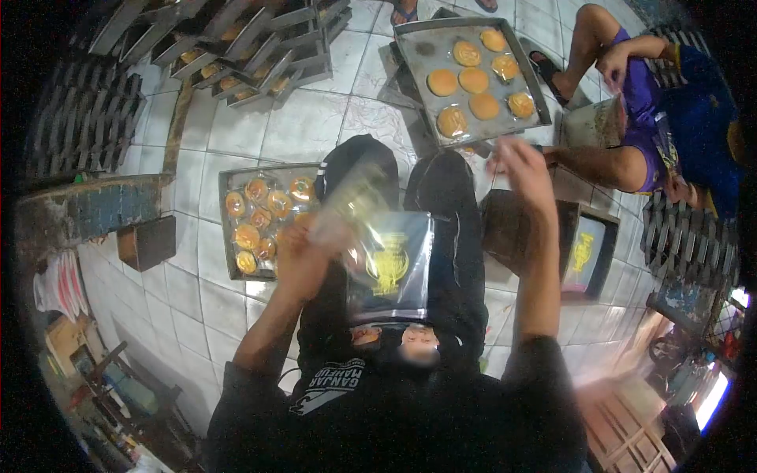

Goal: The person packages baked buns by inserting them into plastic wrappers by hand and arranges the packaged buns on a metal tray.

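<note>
My left hand (298, 256) is closed on a clear plastic bag (351, 197), which is smeared by motion above my left thigh. Across my lap lies a stack of clear plastic bags (394, 264) with yellow print. My right hand (522, 169) is raised beside my right knee, its fingers blurred but apart and nothing visible in them. Just beyond it, a metal tray (438, 47) carries several round buns (474, 80), some of them wrapped in clear plastic. Left of my legs, a second tray (229, 193) holds several wrapped buns (278, 203), close to my left hand.
Stacked metal trays (229, 47) stand at the upper left. A person in purple shorts (643, 118) sits at the right beside a whitish container (590, 124). Near my right leg, a dark box (587, 252) contains printed plastic. White tiles (303, 126) cover the floor.
</note>
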A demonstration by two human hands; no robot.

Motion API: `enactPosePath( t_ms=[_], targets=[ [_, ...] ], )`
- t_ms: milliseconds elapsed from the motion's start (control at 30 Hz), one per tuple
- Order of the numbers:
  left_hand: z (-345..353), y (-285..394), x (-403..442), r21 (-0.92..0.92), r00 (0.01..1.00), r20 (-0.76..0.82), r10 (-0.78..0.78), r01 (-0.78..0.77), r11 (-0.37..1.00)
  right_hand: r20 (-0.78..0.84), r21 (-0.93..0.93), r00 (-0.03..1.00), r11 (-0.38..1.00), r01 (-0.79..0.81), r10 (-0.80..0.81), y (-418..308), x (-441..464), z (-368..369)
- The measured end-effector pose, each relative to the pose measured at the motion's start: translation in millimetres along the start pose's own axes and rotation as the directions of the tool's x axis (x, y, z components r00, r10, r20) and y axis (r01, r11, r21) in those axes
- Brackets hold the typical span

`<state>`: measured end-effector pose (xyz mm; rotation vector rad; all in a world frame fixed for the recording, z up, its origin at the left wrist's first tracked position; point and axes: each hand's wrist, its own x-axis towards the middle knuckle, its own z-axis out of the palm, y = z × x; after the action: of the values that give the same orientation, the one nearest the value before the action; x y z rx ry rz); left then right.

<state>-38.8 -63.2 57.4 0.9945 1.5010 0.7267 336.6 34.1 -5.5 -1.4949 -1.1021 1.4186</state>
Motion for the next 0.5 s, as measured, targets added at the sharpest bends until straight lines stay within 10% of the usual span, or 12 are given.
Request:
enactPosePath(
  t_ms=[33, 67, 133, 200, 267, 367, 433, 500],
  targets=[
    [4, -15, 28, -0.421, 0.991, -0.091, 0.095, -0.125, 0.899, -0.061, -0.586, 0.961, 0.789, 0.184, -0.269, 56, 52, -25],
    [10, -3, 46, -0.416, 0.992, -0.096, 0.079, -0.112, 0.902, -0.015, -0.952, 0.998, 0.307, 0.004, -0.062, 54, 73, -25],
    [32, 24, 72, -0.583, 0.963, -0.247, -0.110, -0.057, 0.810, 0.123, -0.413, 0.973, 0.901, -0.131, 0.197, 131, 157, -48],
    [38, 5, 88, -0.454, 0.972, -0.165, -0.166, 0.075, 0.888, 0.203, -0.520, 0.968, 0.854, -0.019, 0.145, 148, 213, -40],
    [44, 11, 89, -0.422, 0.980, -0.178, -0.086, 0.003, 0.907, 0.373, -0.805, 0.923, 0.461, 0.374, -0.096, 175, 280, -37],
    [42, 1, 90, -0.362, 0.977, -0.208, 0.052, -0.126, 0.923, 0.112, -0.723, 0.986, 0.670, 0.168, -0.126, 187, 331, -10],
    [44, -2, 95, -0.327, 0.954, -0.292, 0.069, -0.168, 0.930, 0.213, -0.755, 0.881, 0.501, 0.423, -0.422, 225, 382, -11],
    [43, -6, 94, -0.440, 0.930, -0.368, 0.005, -0.179, 0.880, 0.209, -0.814, 0.895, 0.436, 0.383, -0.395, 243, 407, -1]
  ],
)
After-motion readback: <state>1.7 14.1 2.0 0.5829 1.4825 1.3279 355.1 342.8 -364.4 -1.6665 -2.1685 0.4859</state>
